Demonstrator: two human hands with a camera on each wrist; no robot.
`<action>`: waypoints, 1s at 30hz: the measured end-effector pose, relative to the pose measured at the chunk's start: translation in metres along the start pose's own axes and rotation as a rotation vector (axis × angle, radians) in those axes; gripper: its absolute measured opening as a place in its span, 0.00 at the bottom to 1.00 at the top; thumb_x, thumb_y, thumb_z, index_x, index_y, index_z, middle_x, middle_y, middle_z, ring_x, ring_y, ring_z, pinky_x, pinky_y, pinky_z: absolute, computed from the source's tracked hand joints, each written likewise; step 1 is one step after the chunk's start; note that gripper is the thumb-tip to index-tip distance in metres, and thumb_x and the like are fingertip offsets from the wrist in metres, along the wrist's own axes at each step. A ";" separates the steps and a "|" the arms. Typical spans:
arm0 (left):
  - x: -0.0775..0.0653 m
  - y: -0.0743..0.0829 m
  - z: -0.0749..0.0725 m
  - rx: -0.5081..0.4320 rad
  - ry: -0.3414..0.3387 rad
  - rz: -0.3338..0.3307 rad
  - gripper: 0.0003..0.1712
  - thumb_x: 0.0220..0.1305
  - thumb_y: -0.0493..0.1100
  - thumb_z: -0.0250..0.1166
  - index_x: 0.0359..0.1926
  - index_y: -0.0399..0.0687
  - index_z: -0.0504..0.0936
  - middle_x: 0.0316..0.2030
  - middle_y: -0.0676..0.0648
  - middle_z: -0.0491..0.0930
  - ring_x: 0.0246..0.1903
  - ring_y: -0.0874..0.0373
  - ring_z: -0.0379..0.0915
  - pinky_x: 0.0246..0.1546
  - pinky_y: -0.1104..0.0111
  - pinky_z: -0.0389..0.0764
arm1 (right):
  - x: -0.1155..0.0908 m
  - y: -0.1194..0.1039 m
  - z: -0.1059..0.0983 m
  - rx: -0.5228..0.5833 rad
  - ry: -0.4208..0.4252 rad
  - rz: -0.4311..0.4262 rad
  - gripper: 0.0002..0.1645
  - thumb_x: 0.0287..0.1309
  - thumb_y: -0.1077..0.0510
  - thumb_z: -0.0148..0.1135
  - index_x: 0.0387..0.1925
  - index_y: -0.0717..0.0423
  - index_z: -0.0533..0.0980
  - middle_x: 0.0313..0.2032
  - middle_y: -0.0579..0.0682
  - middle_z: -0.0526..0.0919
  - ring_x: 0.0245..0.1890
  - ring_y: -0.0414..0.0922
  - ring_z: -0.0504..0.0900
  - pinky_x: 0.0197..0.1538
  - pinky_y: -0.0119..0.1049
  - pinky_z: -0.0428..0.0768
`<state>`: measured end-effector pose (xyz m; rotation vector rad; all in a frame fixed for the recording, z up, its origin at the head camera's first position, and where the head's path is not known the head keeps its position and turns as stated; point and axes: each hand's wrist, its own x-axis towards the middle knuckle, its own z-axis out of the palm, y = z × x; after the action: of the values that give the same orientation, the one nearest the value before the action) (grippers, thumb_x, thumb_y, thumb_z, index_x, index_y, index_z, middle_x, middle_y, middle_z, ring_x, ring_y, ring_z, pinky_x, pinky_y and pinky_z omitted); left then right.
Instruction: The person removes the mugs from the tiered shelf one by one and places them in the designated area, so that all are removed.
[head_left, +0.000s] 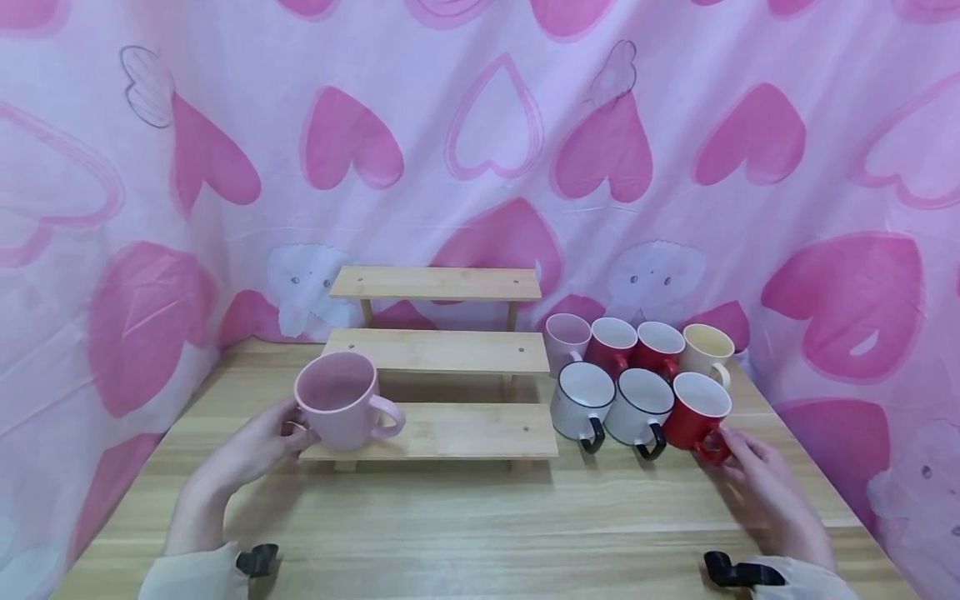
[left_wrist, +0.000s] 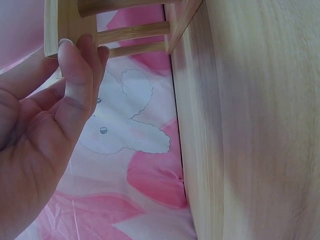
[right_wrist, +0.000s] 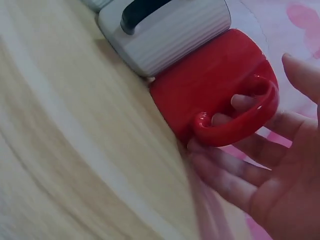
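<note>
A pink mug [head_left: 339, 404] stands upright at the left end of the lowest step of a wooden three-step rack [head_left: 465, 432], its handle toward the right. At the mug's lower left is my left hand [head_left: 258, 446]. In the left wrist view its fingertips [left_wrist: 72, 55] touch the end of the rack's board, and the mug shows only as a pink patch at the corner. My right hand [head_left: 765, 479] reaches the handle of a red mug [head_left: 697, 412] with a white inside. In the right wrist view, fingers [right_wrist: 245, 145] lie behind the handle and the thumb stands apart.
Two white mugs with black handles [head_left: 582, 404] stand left of the red mug. Behind them are another pink mug [head_left: 564, 342], two red mugs [head_left: 611, 346] and a cream mug [head_left: 705, 350]. A pink heart-patterned cloth [head_left: 420, 225] hangs behind the wooden table [head_left: 420, 533].
</note>
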<state>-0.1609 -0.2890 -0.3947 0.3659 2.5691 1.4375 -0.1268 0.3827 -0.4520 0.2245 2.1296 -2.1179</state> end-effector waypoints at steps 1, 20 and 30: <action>0.001 0.001 0.000 -0.001 -0.002 -0.002 0.21 0.65 0.35 0.63 0.57 0.35 0.69 0.41 0.39 0.77 0.38 0.49 0.76 0.31 0.57 0.84 | -0.001 -0.002 0.000 -0.092 0.033 -0.013 0.31 0.72 0.41 0.49 0.60 0.63 0.67 0.44 0.38 0.81 0.45 0.37 0.82 0.49 0.27 0.80; 0.002 0.000 0.000 -0.026 -0.015 0.005 0.22 0.65 0.35 0.64 0.57 0.35 0.69 0.41 0.39 0.77 0.34 0.49 0.76 0.31 0.56 0.84 | -0.037 -0.086 0.050 -0.566 0.253 -0.489 0.15 0.70 0.59 0.56 0.50 0.66 0.77 0.39 0.37 0.84 0.39 0.32 0.81 0.43 0.17 0.74; 0.001 0.001 0.000 -0.008 -0.001 -0.005 0.21 0.65 0.34 0.63 0.56 0.34 0.69 0.40 0.39 0.76 0.35 0.50 0.76 0.30 0.57 0.84 | -0.046 -0.111 0.125 -0.272 -0.114 -0.584 0.13 0.71 0.67 0.51 0.51 0.69 0.76 0.46 0.55 0.81 0.45 0.45 0.83 0.49 0.30 0.80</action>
<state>-0.1614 -0.2886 -0.3941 0.3586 2.5609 1.4455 -0.1052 0.2570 -0.3349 -0.5995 2.6007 -1.9790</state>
